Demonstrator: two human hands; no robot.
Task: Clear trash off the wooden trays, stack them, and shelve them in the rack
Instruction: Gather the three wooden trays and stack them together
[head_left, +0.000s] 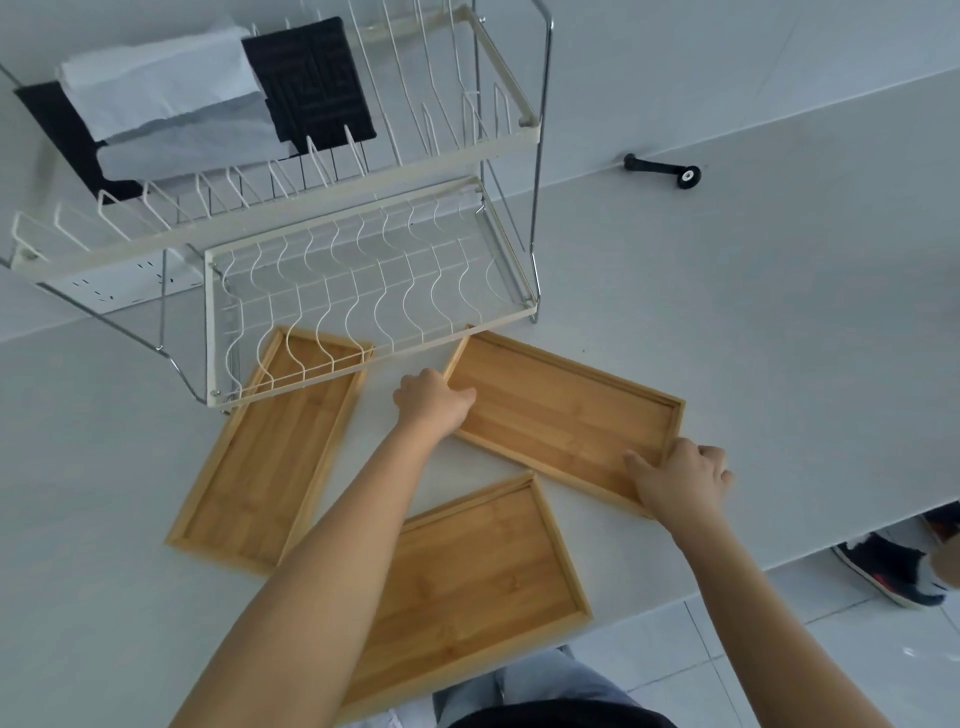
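Three empty wooden trays lie on the white table. My left hand (434, 400) grips the left corner of the right tray (561, 410), thumb on its rim. My right hand (680, 478) holds that same tray at its near right corner. The left tray (270, 467) lies partly under the white wire rack (363, 275). The near tray (467, 582) sits at the table's front edge, partly hidden by my left forearm. No trash shows on any tray.
The rack's upper tier holds black and white folded cloths (171, 104). A black handled tool (662, 170) lies at the back right. The table edge (779, 566) runs along the right front; a shoe (888, 571) is on the tiled floor below.
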